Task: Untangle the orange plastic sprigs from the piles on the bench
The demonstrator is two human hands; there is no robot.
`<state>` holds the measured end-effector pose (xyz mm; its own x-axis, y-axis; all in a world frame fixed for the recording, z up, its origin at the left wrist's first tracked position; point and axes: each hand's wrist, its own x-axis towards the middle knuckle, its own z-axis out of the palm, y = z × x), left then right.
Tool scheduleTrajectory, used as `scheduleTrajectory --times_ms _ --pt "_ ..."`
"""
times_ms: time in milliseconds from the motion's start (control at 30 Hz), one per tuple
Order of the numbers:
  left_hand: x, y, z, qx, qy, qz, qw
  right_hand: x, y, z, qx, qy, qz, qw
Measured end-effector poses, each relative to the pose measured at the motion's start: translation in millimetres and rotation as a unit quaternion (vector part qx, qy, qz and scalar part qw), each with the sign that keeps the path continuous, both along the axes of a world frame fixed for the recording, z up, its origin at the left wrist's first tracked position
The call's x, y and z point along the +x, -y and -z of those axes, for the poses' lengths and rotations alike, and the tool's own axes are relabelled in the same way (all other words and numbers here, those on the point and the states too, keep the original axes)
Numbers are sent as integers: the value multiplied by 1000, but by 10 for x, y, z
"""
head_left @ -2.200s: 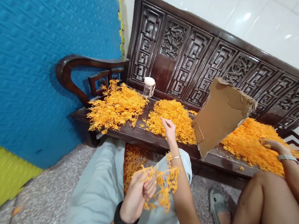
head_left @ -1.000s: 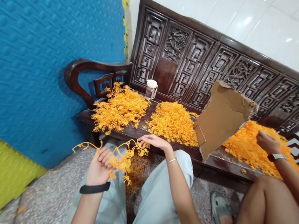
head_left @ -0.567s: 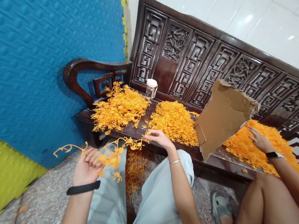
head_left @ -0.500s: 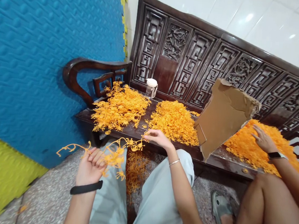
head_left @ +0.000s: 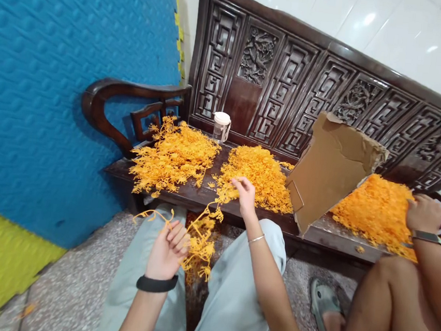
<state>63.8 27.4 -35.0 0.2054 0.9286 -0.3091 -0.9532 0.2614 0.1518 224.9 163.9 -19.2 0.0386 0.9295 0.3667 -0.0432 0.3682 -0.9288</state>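
Note:
My left hand (head_left: 169, 250), with a black wristband, is closed around a tangle of orange branching plastic pieces (head_left: 202, 244) above my lap. A thin stem sticks out to its left, and the bunch hangs down on its right. My right hand (head_left: 244, 193), with a thin bangle, pinches an orange end of the same strand at the bench edge. Just behind it lies the middle orange pile (head_left: 268, 173), of small pieces. Another pile of branching orange pieces (head_left: 176, 156) lies to the left. What exactly sits between my right fingertips is hard to make out.
A dark carved wooden bench (head_left: 186, 192) bears the piles and a lidded clear cup (head_left: 221, 128). Upright cardboard (head_left: 331, 166) divides off a third orange pile (head_left: 376, 209), where a co-worker's hand (head_left: 426, 214) is. Orange pieces also lie between my knees.
My left hand has moved right with its orange bunch. My right hand has shifted slightly up and right, towards the middle pile. The co-worker's hand has moved right across the third pile.

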Motion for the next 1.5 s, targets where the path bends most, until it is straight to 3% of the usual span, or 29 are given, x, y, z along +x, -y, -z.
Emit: scheduleTrajectory --times_ms 200,333,600,800,933,1067,1233,1333,1500 --pt "417 128 -92 -4 15 62 998 119 -30 -51 28 -70 123 990" --pt "630 199 -117 3 5 57 998 188 -45 -38 30 -115 189 975" --pt "682 212 -98 59 -128 17 990 179 -77 20 48 -129 300 944" --pt "586 320 -137 100 -255 -16 961 631 -191 -56 -8 -230 343 911" --pt "373 301 -201 97 -252 -38 962 673 -195 -63 30 -164 275 947" --pt "134 223 -233 54 -166 -51 983 413 -179 32 -27 -53 123 991" --pt "-100 98 -159 32 -47 -88 994 187 -233 200 -70 71 -11 995" --pt "-151 30 -70 48 -15 -115 992 121 -292 287 -57 163 -29 985" --pt "-137 -24 51 38 9 -133 990 27 -392 401 -50 240 20 969"
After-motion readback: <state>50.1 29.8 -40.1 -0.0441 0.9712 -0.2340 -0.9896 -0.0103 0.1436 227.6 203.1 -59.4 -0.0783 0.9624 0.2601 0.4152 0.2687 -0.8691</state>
